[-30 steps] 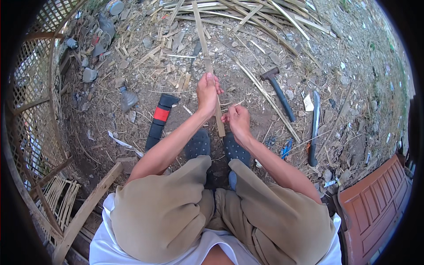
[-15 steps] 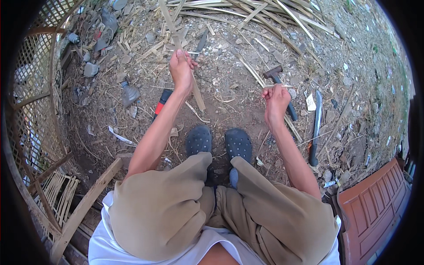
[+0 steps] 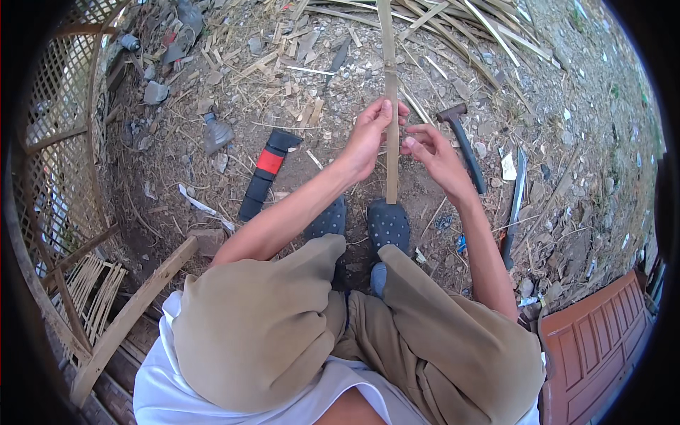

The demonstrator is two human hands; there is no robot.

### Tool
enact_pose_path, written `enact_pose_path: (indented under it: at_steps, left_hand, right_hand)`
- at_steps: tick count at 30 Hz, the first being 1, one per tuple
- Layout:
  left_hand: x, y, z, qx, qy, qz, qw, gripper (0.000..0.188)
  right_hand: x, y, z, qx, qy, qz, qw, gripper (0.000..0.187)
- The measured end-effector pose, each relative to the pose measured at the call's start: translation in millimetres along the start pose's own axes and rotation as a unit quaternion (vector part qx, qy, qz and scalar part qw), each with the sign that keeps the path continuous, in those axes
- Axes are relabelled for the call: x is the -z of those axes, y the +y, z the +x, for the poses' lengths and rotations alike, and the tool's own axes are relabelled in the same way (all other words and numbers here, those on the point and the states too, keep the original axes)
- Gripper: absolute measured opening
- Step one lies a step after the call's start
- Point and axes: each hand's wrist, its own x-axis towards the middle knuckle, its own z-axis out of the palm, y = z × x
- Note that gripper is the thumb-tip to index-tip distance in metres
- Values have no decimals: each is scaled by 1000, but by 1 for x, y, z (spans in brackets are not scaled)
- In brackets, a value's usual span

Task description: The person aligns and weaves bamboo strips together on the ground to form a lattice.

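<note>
Trousers and clogs: brown trousers (image 3: pixel 255 319) nearest the body; beyond them, below the hands, two dark, pale-dotted clogs (image 3: pixel 389 225).
Flat strip: pale, probably bamboo or wood; its near end appears above the right clog, its middle passes between the hands, and its far part extends beyond them, out of view at the top (image 3: pixel 391 83).
Long axis: almost straight away from the body, the far end leaning very slightly left.
Left hand: closed around the strip from its left side, thumb on the upper face, fingers curling behind (image 3: pixel 370 138).
Right hand: thumb and fingers loosely parted just beside the strip's right edge; contact cannot be told (image 3: pixel 440 159).
Handling: judged light and fairly stiff, springy over its length, not slippery; edges may splinter. Best held across the flat faces, with a second hold near the near end.
Left of the hands: black sheath with a red band (image 3: pixel 262 177).
Right of the hands: hammer (image 3: pixel 464 149), then, farther out, a long-bladed machete (image 3: pixel 516 198).
Well beyond the hands: dark blade (image 3: pixel 341 55); farther still, a heap of similar strips (image 3: pixel 464 44).
</note>
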Motion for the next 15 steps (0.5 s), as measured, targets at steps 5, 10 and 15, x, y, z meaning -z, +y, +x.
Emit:
enact_pose_path:
  at_steps: [5, 10, 15]
  left_hand:
    - [5, 1, -19, -66, -35, 170, 983, 39]
    - [111, 9, -42, -170, 139, 614, 758, 50]
    - [190, -4, -93, -42, 214, 754, 619, 88]
  right_hand:
    - [-39, 15, -3, -26, -8, 91, 995, 29]
    - [-14, 34, -12, -81, 72, 25, 994, 26]
    - [13, 68, -18, -87, 86, -47, 991, 17]
